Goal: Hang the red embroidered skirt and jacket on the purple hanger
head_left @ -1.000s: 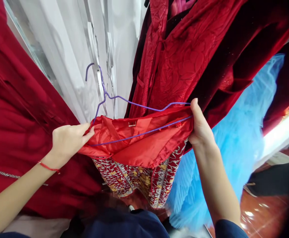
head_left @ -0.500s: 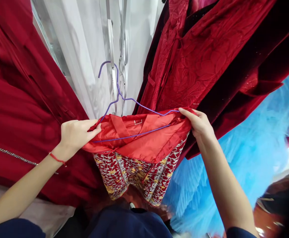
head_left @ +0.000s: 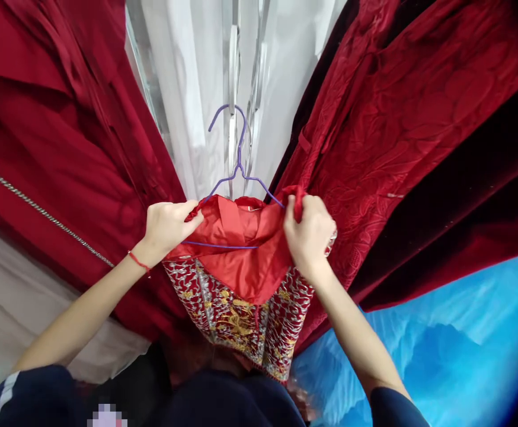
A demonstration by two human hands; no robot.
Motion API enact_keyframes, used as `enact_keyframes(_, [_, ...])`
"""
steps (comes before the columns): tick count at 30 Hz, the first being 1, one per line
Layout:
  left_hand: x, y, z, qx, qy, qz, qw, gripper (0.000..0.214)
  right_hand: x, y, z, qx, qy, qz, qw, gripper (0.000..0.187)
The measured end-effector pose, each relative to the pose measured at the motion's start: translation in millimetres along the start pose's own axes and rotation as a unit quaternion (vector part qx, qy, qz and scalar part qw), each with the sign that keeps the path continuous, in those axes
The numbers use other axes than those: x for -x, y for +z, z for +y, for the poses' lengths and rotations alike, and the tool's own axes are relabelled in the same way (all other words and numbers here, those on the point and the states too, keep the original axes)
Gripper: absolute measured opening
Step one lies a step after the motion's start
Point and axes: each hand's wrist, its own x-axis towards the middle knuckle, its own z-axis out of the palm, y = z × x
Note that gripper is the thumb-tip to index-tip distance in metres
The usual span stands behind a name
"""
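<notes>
My left hand [head_left: 165, 230] pinches and my right hand [head_left: 311, 236] clutches a red-lined, silver-and-gold-embroidered garment [head_left: 236, 320]; a purple wire hanger [head_left: 239, 166] sits inside its opening.

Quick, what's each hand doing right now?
Left hand: closed, pinching the edge of the red-lined garment.
Right hand: closed, gripping that garment's opposite side.

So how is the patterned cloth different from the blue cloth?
The patterned cloth is red with silver and gold; the blue cloth is just shades of blue. The left hand and right hand grip the patterned cloth, while neither holds the blue cloth. Both are fabric.
</notes>
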Motion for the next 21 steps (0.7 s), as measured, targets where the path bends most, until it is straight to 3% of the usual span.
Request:
enact_keyframes(5, [5.5, -16.9, 2.3, -0.029, -0.057, -0.019, 0.998, 0.040, -8.0, 23.4, -27.0, -0.165, -0.074, -0.038, 0.983, 0.023])
enact_keyframes(9, [19.9, -26.7, 8.3, -0.031, -0.152, -0.025, 0.988, 0.046, -14.8, 21.3, -5.3, -0.257, -0.102, -0.077, 0.958, 0.017])
enact_keyframes(12, [29.1, -36.6, 17.3, -0.025, -0.227, -0.027, 0.973, 0.046, -18.1, 15.5, 21.1, -0.317, -0.206, -0.135, 0.916, 0.010])
enact_keyframes(15, [37.4, -49.6, 23.1, -0.018, -0.298, -0.030, 0.954, 0.047, -21.7, 17.3, 42.6, -0.297, -0.307, -0.166, 0.889, 0.024])
enact_keyframes(18, [50.5, -62.0, 20.2, -0.026, -0.370, -0.041, 0.928, 0.052, -21.5, 25.2, 52.4, -0.234, -0.325, -0.128, 0.907, 0.037])
enact_keyframes(21, [67.4, -73.0, 11.9, -0.045, -0.411, -0.067, 0.908, 0.044, -15.7, 29.8, 50.0, -0.225, -0.339, -0.094, 0.909, 0.055])
